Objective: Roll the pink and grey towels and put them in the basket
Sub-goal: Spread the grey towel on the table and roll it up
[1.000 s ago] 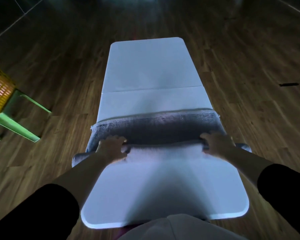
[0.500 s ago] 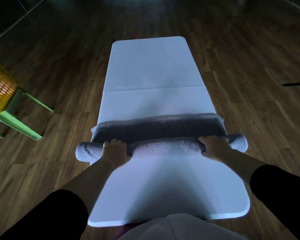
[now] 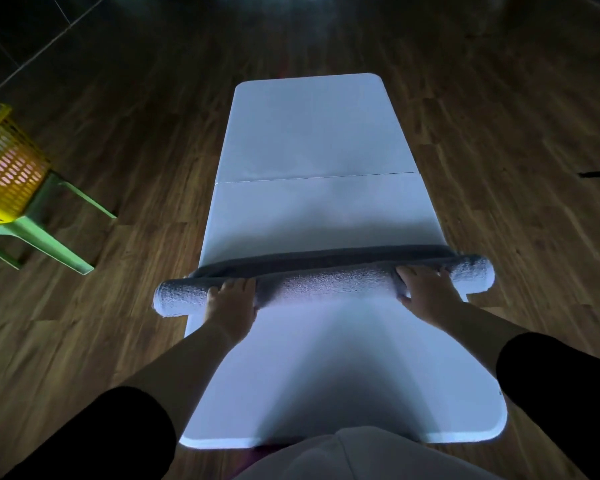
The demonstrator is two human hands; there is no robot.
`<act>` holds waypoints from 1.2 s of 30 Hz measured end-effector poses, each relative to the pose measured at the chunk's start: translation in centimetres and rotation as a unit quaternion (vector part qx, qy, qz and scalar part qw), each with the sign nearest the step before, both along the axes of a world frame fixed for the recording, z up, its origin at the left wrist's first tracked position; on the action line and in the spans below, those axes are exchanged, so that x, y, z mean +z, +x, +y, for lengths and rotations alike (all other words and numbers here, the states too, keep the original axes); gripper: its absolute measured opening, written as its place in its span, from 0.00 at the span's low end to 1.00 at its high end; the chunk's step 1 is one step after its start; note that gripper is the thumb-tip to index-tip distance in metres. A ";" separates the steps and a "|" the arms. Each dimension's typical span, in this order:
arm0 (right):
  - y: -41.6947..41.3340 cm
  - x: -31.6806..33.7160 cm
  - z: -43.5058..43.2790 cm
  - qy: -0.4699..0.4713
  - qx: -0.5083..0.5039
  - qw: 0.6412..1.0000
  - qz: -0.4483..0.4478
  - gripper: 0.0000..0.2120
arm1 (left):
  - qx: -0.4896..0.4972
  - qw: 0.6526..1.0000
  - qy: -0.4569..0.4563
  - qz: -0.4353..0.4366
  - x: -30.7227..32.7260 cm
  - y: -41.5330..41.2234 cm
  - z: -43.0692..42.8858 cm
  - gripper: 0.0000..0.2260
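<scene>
A grey towel (image 3: 323,284) lies across the white table (image 3: 312,140), rolled into a long tube whose ends stick out past both table edges. Only a thin flat strip of it shows just beyond the roll. My left hand (image 3: 231,304) lies on top of the roll near its left end, fingers curled over it. My right hand (image 3: 425,292) rests on the roll near its right end, fingers bent over the top. The yellow basket (image 3: 9,174) stands at the far left, with something pink showing through its holes.
The basket sits on a green plastic stool (image 3: 54,233) on the wooden floor, left of the table. A small dark object (image 3: 598,174) lies on the floor at the right edge. The table has a seam across its middle.
Both hands have pushed the roll away from me. The roll has grown thicker and the flat part of the towel has shrunk to a thin strip.
</scene>
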State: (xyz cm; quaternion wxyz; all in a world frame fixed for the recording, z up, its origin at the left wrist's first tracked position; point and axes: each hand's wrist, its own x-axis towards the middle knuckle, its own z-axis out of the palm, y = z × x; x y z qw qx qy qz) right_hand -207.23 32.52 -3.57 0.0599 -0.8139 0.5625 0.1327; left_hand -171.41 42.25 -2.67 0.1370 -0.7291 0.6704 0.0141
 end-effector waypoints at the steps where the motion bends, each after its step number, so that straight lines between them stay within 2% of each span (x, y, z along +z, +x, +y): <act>1: 0.0 0.3 -0.2 -0.020 -0.002 1.000 -0.008 0.19 | 0.001 1.000 -0.005 -0.008 0.2 0.0 -0.2 0.22; 4: 0.1 1.3 -1.1 0.004 0.028 0.999 -0.036 0.04 | 0.002 0.999 0.036 -0.004 1.3 0.0 -0.8 0.19; 6: 0.3 2.3 -1.8 0.057 0.043 0.997 -0.011 0.05 | 0.030 0.997 0.068 0.003 1.8 0.1 -1.4 0.21; 7: 0.4 2.5 -2.1 0.044 0.046 0.998 0.002 0.04 | 0.045 0.997 0.058 -0.002 1.9 0.2 -1.6 0.21; 8: 0.4 2.5 -2.3 0.001 0.047 0.999 0.012 0.06 | 0.057 0.998 0.032 -0.012 1.9 0.2 -1.8 0.20; 10: 0.9 2.1 -2.3 -0.102 0.013 0.994 0.022 0.16 | 0.060 0.997 -0.049 -0.010 1.8 -0.1 -1.8 0.17; 11: 1.3 1.8 -2.1 -0.128 -0.013 0.992 -0.007 0.19 | 0.042 0.995 -0.090 0.006 1.5 -0.3 -1.7 0.16; 12: 2.0 1.5 -1.9 -0.131 -0.032 0.990 -0.049 0.19 | 0.026 0.993 -0.112 0.036 1.2 -0.6 -1.5 0.15; 14: 3.1 0.7 -1.6 -0.080 -0.054 0.990 -0.101 0.19 | 0.038 0.991 -0.077 0.099 0.3 -1.3 -1.2 0.19; 16: 3.6 -0.1 -1.5 -0.032 -0.033 0.996 -0.072 0.27 | 0.044 0.995 -0.028 0.086 -0.4 -1.7 -0.9 0.28; 18: 3.5 -0.4 -1.9 -0.010 -0.014 0.999 -0.036 0.34 | 0.036 0.998 0.000 0.058 -0.6 -1.5 -1.2 0.33; 21: 3.6 -0.2 -3.5 -0.001 -0.004 0.999 -0.034 0.31 | 0.035 0.998 0.012 0.046 -0.5 -0.8 -2.1 0.33; 23: 3.9 0.5 -4.5 -0.002 -0.003 0.999 -0.045 0.27 | 0.034 0.998 0.004 0.048 -0.2 -0.4 -3.2 0.29; 26: 4.5 1.7 -5.6 -0.086 -0.030 0.996 0.003 0.24 | 0.051 0.997 -0.037 0.040 0.7 0.7 -5.4 0.20; 28: 5.0 1.9 -6.2 -0.105 -0.080 0.991 -0.013 0.22 | 0.083 0.994 -0.055 0.044 1.2 1.5 -6.5 0.19; 31: 5.3 1.3 -7.2 -0.026 -0.093 0.992 -0.077 0.24 | 0.082 0.991 -0.022 0.106 0.3 2.8 -7.5 0.22; 34: 4.9 1.1 -8.6 0.007 -0.057 0.997 -0.047 0.28 | 0.056 0.988 0.023 0.143 -0.8 3.9 -8.0 0.29; 36: 4.9 1.5 -9.6 0.029 -0.057 0.998 -0.029 0.29 | 0.052 0.988 0.028 0.145 -0.9 4.2 -8.4 0.29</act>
